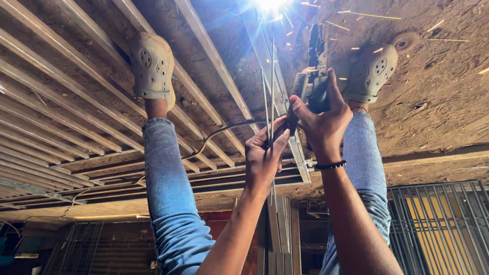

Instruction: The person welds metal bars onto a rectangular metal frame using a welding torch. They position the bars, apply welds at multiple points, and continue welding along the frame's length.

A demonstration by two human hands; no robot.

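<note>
Two bare forearms rise from the bottom edge of the head view, flanked by legs in blue denim jeans [168,203]. Left hand [265,153] has its fingers [279,136] closed in a narrow pinch around thin grey metal rods [268,102], which run away from the camera toward a bright white glare of sparks [270,5] at the top edge. Right hand [322,122], with a black beaded bracelet [330,165] on its wrist, has its fingers wrapped tight around the body of a dark grey handheld power tool [311,81]; the tool's far end points toward the glare, and orange sparks streak outward from there over the dirt floor [438,91]. A thin black cable [219,132] curves away from the hands toward the left. Beige perforated clog shoes sit on both feet, one on the left [152,63] planted among the bars of a long grey steel frame [76,107] lying on the dirt, the other [372,71] just beside the tool. A dark metal grille with yellow behind it [443,229] stands at the lower right.
</note>
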